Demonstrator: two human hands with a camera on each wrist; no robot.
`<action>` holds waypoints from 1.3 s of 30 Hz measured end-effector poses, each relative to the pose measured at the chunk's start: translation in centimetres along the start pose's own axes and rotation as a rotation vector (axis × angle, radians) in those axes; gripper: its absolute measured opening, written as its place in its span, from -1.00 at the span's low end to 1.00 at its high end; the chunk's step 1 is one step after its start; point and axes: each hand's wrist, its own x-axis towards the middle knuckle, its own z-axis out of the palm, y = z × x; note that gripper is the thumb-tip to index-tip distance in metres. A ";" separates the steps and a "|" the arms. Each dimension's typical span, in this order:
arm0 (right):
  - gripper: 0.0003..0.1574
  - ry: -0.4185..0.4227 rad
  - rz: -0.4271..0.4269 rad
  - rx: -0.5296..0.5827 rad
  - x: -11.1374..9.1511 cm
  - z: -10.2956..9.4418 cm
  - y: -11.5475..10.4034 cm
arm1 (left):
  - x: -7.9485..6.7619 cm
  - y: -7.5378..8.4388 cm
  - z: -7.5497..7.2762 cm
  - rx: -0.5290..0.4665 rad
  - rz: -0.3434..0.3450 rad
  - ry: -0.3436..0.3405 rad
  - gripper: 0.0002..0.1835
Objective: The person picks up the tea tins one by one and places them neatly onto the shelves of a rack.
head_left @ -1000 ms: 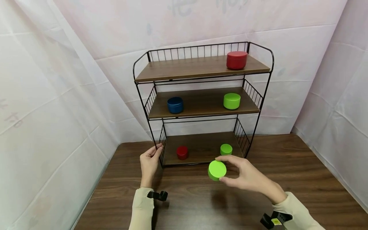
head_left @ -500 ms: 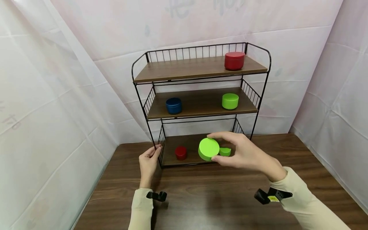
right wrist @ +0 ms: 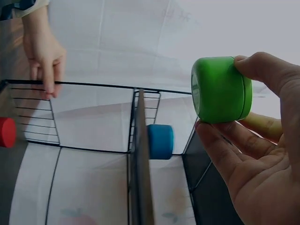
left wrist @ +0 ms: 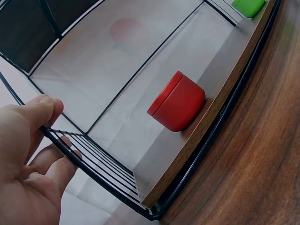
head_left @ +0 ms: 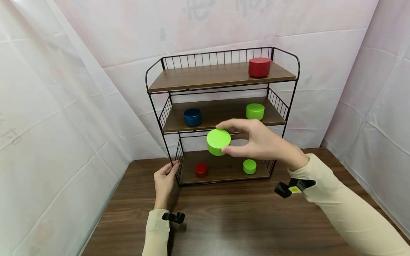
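Observation:
My right hand (head_left: 256,140) pinches a round green tin (head_left: 218,142) between thumb and fingers, in front of the rack at about the middle shelf's front edge. The right wrist view shows this green tin (right wrist: 220,89) upheld clear of any shelf. My left hand (head_left: 164,179) grips the black wire frame (head_left: 169,151) at the rack's lower left side; in the left wrist view its thumb and fingers are around the wire. Nearest to that hand, a small red tin (head_left: 201,170) sits on the bottom shelf (head_left: 224,170).
The middle shelf (head_left: 221,117) bears a blue tin (head_left: 193,117) at left and a green tin (head_left: 255,111) at right. A larger red tin (head_left: 259,67) stands on the top shelf (head_left: 205,76). Another small green tin (head_left: 250,166) is at the bottom right. White cloth (head_left: 73,106) surrounds the wooden table (head_left: 211,220).
My right hand has lifted the green tin from low in front of the bottom shelf, up and to the left. The left hand keeps its grip on the frame.

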 end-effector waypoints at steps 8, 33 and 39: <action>-0.35 0.012 -0.001 0.059 2.5 -1.8 -1.5 | 0.0 0.1 0.1 -0.001 0.015 0.009 -0.84; -0.36 0.121 0.032 -0.005 9.2 -5.0 -2.8 | 0.0 0.6 0.1 -0.016 0.006 0.030 -0.83; -0.36 0.157 0.036 -0.037 10.9 -5.4 -2.7 | 0.0 0.5 0.0 -0.021 0.009 0.028 -0.85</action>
